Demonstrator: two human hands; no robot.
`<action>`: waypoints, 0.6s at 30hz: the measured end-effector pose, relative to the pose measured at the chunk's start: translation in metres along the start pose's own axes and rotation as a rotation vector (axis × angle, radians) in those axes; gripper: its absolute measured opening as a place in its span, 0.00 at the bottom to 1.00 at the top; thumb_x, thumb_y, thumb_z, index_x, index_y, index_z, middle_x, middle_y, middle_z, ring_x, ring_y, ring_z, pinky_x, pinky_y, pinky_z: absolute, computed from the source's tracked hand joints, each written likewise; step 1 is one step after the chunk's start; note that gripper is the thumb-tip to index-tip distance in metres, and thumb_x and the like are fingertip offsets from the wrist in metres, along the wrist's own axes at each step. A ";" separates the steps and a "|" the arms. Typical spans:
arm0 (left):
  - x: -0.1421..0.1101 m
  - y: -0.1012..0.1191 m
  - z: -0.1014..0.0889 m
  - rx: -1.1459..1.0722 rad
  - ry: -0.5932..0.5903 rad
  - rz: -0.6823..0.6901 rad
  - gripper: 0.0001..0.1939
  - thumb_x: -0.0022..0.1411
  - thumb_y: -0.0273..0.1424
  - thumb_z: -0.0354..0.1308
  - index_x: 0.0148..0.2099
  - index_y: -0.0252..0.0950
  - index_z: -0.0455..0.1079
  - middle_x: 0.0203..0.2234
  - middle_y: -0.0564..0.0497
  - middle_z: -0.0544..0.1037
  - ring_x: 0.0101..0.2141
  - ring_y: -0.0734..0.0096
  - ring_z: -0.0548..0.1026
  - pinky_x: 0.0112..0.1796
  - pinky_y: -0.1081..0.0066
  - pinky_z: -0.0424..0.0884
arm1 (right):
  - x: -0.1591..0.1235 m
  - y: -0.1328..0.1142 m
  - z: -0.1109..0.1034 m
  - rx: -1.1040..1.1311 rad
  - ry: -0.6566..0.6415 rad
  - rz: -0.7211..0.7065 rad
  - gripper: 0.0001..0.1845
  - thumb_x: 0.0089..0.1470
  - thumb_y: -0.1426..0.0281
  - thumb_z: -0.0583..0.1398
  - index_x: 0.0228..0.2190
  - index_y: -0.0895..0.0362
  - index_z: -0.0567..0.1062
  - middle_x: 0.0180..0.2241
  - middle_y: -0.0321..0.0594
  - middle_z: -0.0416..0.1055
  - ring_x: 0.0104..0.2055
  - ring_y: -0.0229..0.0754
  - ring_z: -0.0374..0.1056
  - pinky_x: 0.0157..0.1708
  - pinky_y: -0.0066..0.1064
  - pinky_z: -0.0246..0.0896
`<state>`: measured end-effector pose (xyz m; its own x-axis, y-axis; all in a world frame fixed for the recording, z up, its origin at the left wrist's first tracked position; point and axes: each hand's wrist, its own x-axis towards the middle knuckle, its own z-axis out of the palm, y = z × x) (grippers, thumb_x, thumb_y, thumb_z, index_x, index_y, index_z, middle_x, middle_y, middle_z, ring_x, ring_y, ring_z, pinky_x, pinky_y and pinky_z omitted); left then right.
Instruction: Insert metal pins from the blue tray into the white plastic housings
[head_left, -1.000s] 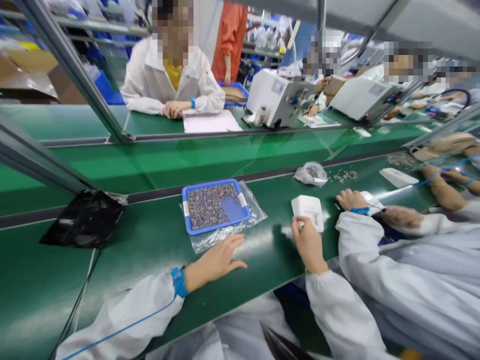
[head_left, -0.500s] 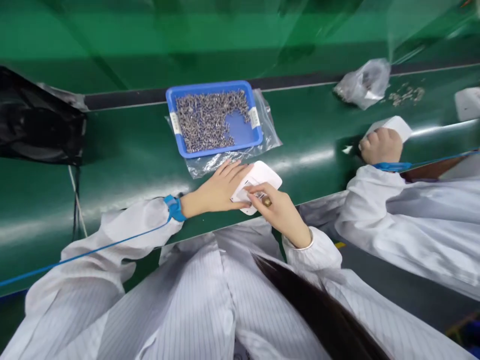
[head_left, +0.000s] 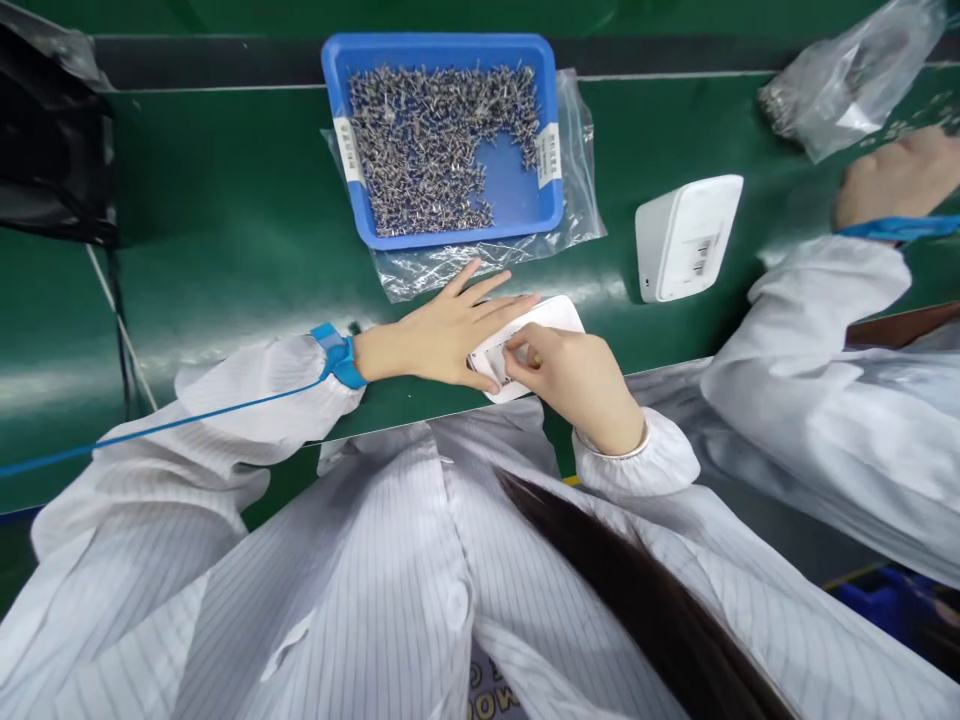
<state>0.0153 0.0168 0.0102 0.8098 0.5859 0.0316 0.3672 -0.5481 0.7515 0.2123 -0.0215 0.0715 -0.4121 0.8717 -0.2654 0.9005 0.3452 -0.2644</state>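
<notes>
A white plastic device (head_left: 561, 313) with rounded corners lies on the green bench near its front edge, partly covered by both my hands. My left hand (head_left: 450, 338) rests flat on its left side, fingers spread, the thumb at the near edge. Over the device's middle, my right hand (head_left: 577, 375) has thumb and forefinger pinched together against its surface; whatever is between them is hidden. Just beyond my hands sits a blue tray (head_left: 517, 185) with many small metal screw-like parts (head_left: 412, 150) heaped in it.
The tray stands on a clear plastic bag (head_left: 577, 220). Another white device (head_left: 690, 240) with a printed label stands to the right. A co-worker's hand (head_left: 896, 180) is beside a bag of small parts (head_left: 855, 85). A black object (head_left: 52, 140) stands at far left.
My view has shifted, so the tray looks nearer and larger. My left fingers are spread wider on the device. The co-worker's hand has left the other white device, which now stands alone.
</notes>
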 end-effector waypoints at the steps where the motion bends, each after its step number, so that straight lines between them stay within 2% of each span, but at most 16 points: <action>1: 0.000 0.001 -0.001 -0.022 0.002 -0.007 0.54 0.56 0.58 0.62 0.74 0.36 0.47 0.70 0.44 0.57 0.71 0.41 0.44 0.67 0.38 0.26 | 0.000 -0.001 0.000 0.004 -0.008 -0.010 0.09 0.59 0.64 0.60 0.32 0.56 0.76 0.23 0.35 0.74 0.25 0.38 0.69 0.26 0.29 0.48; 5: 0.000 0.002 -0.001 -0.037 0.005 -0.017 0.53 0.56 0.58 0.62 0.74 0.38 0.48 0.70 0.45 0.58 0.71 0.42 0.45 0.67 0.40 0.27 | -0.003 -0.002 0.004 0.063 0.013 -0.027 0.10 0.60 0.63 0.59 0.32 0.56 0.76 0.23 0.34 0.74 0.25 0.36 0.68 0.27 0.28 0.50; 10: -0.002 0.000 0.002 0.089 -0.007 0.028 0.54 0.60 0.57 0.58 0.75 0.34 0.40 0.70 0.42 0.55 0.71 0.43 0.44 0.68 0.42 0.27 | -0.007 -0.002 0.008 0.204 0.086 -0.043 0.11 0.62 0.62 0.59 0.34 0.56 0.76 0.22 0.32 0.73 0.22 0.32 0.65 0.27 0.26 0.53; 14: -0.003 0.002 0.000 0.151 -0.018 0.036 0.53 0.63 0.57 0.55 0.76 0.34 0.38 0.71 0.42 0.54 0.72 0.44 0.44 0.68 0.44 0.27 | -0.007 -0.004 0.010 0.084 0.121 -0.088 0.12 0.62 0.63 0.59 0.31 0.56 0.77 0.24 0.32 0.75 0.22 0.33 0.65 0.25 0.28 0.50; 18: -0.003 0.003 -0.003 0.166 -0.054 0.023 0.53 0.63 0.58 0.54 0.76 0.34 0.37 0.71 0.43 0.53 0.72 0.46 0.42 0.68 0.46 0.27 | -0.008 -0.003 0.010 0.038 0.185 -0.139 0.10 0.63 0.64 0.60 0.33 0.55 0.78 0.28 0.32 0.78 0.24 0.33 0.67 0.24 0.28 0.50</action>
<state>0.0125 0.0151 0.0150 0.8406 0.5416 0.0087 0.4151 -0.6545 0.6319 0.2113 -0.0328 0.0647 -0.4962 0.8668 -0.0505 0.8294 0.4560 -0.3226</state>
